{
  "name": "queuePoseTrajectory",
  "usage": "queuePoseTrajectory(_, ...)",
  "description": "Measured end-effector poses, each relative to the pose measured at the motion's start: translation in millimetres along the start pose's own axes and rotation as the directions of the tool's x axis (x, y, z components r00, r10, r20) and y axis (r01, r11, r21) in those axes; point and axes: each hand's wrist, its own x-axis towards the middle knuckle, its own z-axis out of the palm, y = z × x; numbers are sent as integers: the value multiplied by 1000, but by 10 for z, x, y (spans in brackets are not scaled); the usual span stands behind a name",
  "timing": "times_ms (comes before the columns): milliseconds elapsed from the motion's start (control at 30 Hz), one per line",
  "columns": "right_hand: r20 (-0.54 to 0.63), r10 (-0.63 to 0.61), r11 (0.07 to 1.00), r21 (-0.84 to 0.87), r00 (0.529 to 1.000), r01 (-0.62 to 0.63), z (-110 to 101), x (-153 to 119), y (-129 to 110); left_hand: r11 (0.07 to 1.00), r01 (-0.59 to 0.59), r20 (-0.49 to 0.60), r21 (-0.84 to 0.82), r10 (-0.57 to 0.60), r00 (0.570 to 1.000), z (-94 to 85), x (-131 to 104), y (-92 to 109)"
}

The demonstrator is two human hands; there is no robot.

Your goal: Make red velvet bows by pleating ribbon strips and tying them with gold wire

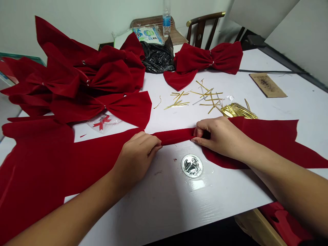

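Observation:
A long band of red velvet ribbon (pixel 176 136) lies across the table, narrowed to a folded strip between my hands. My left hand (pixel 142 153) pinches this strip at its left end, fingers closed. At the right end, my right hand (pixel 217 136) grips it between thumb and curled fingers. Beyond each hand the ribbon spreads out wide and flat. Gold twist ties (pixel 179 99) lie scattered behind the strip, and a bundle of them in a clear bag (pixel 238 111) is just behind my right hand. In front of the strip is a round silver disc (pixel 192 165) on the tabletop.
Several tied red bows (pixel 102 82) are heaped at the left; another red bow (pixel 210 61) lies at the back right. A black plastic bag (pixel 157 56), a water bottle (pixel 166 20) and a piece of cardboard (pixel 268 85) are on the white table (pixel 143 212). A wooden chair (pixel 202 27) stands behind.

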Motion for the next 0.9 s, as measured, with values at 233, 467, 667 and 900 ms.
queuePoseTrajectory(233,43,-82,996,-42,996,83,-12,3,2,999,19,52,37,-21,998,16,31,0)
queuePoseTrajectory(467,30,-219,972,-81,975,221,20,-20,13,991,-68,111,118,55,992,27,47,29)
queuePoseTrajectory(667,21,-236,963,-126,971,237,49,-38,-12,985,-95,103,141,81,991,43,16,29)
queuePoseTrajectory(900,-34,-242,958,-167,970,233,83,-47,3,982,-85,67,169,75,995,67,0,17)
